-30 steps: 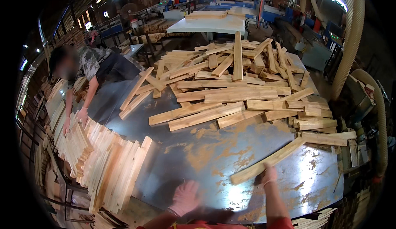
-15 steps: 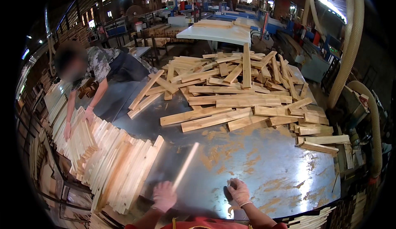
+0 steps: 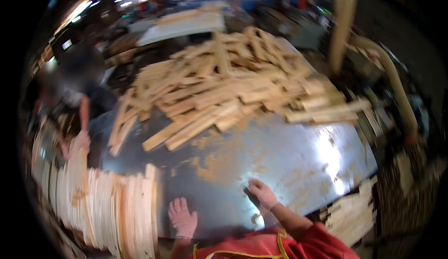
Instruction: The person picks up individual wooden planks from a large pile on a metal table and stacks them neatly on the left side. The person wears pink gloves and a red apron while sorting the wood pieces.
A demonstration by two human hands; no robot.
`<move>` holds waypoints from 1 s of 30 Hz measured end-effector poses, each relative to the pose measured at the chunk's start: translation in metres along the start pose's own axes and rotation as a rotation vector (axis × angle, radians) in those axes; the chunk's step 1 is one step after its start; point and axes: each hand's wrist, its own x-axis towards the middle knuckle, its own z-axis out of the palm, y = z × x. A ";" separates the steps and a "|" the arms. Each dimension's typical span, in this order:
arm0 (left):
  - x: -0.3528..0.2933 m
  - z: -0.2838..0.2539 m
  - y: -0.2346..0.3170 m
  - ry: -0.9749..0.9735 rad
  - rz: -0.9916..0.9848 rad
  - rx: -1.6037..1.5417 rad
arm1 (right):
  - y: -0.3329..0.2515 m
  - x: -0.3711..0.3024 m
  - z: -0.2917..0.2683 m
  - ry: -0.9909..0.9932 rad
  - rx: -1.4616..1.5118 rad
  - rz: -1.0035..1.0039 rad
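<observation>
My left hand [image 3: 182, 218], in a pale work glove, is open with its fingers spread over the near edge of the metal-topped table [image 3: 219, 212]. Nothing is in it. Just left of it ends a long row of pale wooden strips [image 3: 135, 207], standing closely side by side. My right hand [image 3: 262, 194], also gloved, is curled closed over the tabletop, with a dark patch beneath it. Whether it holds anything is hidden.
A large heap of loose wooden boards [image 3: 205, 88] covers the far part of the table. Sawdust [image 3: 219, 158] is scattered before it. At the left a co-worker's hand [image 3: 83, 141] touches strips in the row. Stacked wood [image 3: 352, 212] lies below the right edge; a ribbed hose [image 3: 394, 79] hangs beyond.
The wooden strip beside my left hand is gone from it, and that hand now lies open with fingers spread. My view has swung to the right. My right hand stays curled.
</observation>
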 end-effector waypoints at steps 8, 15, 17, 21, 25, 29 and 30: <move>0.039 0.070 0.121 0.158 0.394 0.060 | -0.007 0.076 -0.184 0.498 0.807 0.234; 0.034 0.059 0.130 0.156 0.369 0.050 | 0.011 0.224 -0.376 0.633 -0.785 -0.007; 0.037 0.060 0.133 0.165 0.382 0.053 | -0.015 0.246 -0.411 0.473 -1.329 0.013; 0.044 0.053 0.143 0.151 0.397 0.057 | -0.001 0.299 -0.481 0.273 -1.610 0.031; 0.043 0.054 0.144 0.145 0.399 0.068 | -0.046 0.308 -0.465 0.113 -1.659 -0.034; 0.047 0.051 0.147 0.153 0.415 0.043 | -0.073 0.297 -0.428 -0.081 -1.652 -0.104; 0.049 0.052 0.147 0.161 0.424 0.042 | -0.061 0.288 -0.412 -0.128 -1.599 -0.078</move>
